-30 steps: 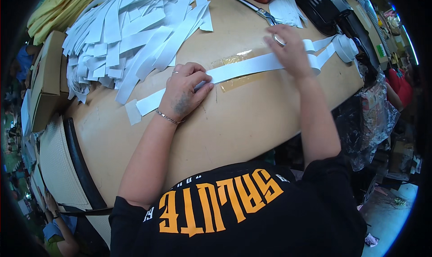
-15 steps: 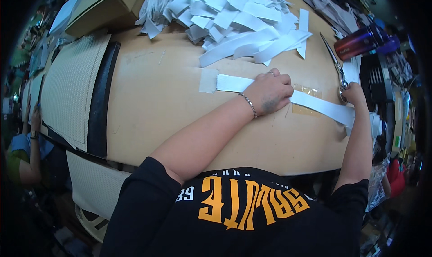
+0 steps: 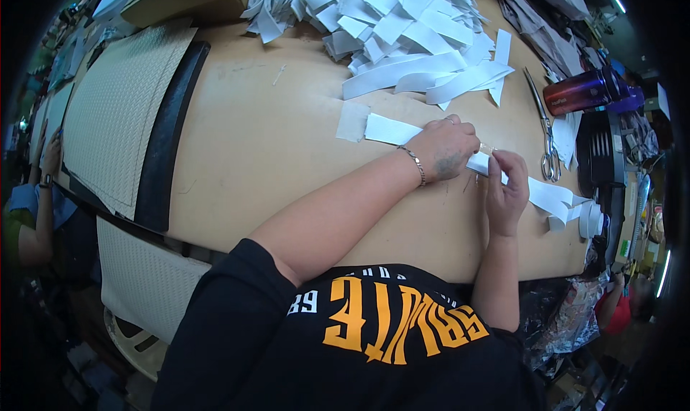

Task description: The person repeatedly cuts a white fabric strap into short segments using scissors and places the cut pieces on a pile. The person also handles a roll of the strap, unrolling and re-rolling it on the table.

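Note:
A white flat strip (image 3: pixel 392 129) runs slantwise across the table, and my left hand (image 3: pixel 447 150) presses on it with bent fingers. My right hand (image 3: pixel 507 192) is closed in a pinch just to the right of the left one. Between the two hands shows a small clear, shiny piece (image 3: pixel 486 149) that looks like tape, at my right fingertips. Rightward the strip goes on past the right hand toward a white roll (image 3: pixel 591 220) at the table's right edge. Metal scissors (image 3: pixel 548 134) lie beyond my right hand, untouched.
A big heap of white strips (image 3: pixel 410 30) covers the far side. A pale square patch (image 3: pixel 353 122) lies by the strip's left end. A red-purple bottle (image 3: pixel 577 92) lies at the right; textured cream sheets (image 3: pixel 118 116) and a cardboard box (image 3: pixel 188 1) sit left.
My right hand has let go of the scissors' handles and come left, close beside my left hand, into a pinch. The left hand stays on the strip. The whole view has shifted slightly.

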A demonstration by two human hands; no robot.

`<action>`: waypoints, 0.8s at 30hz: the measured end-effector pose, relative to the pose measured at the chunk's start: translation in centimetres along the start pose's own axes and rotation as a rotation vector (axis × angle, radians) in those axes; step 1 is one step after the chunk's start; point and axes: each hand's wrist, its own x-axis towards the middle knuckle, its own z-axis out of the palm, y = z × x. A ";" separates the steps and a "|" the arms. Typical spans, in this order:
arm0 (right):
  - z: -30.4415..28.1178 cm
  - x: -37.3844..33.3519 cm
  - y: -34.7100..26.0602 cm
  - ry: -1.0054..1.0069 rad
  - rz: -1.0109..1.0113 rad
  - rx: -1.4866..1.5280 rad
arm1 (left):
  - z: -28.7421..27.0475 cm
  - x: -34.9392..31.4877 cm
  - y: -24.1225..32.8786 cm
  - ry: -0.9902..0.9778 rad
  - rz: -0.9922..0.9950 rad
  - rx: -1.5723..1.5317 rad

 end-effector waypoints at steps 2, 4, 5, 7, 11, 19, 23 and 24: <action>0.5 -1.0 0.6 0.010 -0.008 -0.049 | 0.4 0.2 -0.1 0.024 -0.005 -0.039; 0.7 -1.0 0.9 -0.087 -0.140 -0.196 | 0.3 0.4 -1.1 0.202 0.081 -0.223; 0.8 -1.0 0.8 -0.097 -0.128 -0.186 | 0.0 0.7 -1.6 0.292 0.127 -0.314; 0.8 -1.0 1.0 -0.095 -0.142 -0.199 | -2.7 -0.4 -3.2 0.385 0.148 -0.228; 1.3 -1.2 0.8 -0.055 -0.133 -0.182 | -11.7 -6.5 -3.3 0.222 -0.230 0.164; 2.4 0.9 -3.1 -0.112 -0.247 -0.254 | -10.6 -10.7 -1.8 0.190 -0.472 0.170; 7.3 3.6 -6.4 -0.297 -0.251 -0.027 | -10.5 -10.6 -2.3 0.153 -0.495 0.159; 8.1 4.0 -6.4 -0.344 -0.196 -0.053 | -10.5 -10.5 -2.2 0.155 -0.489 0.156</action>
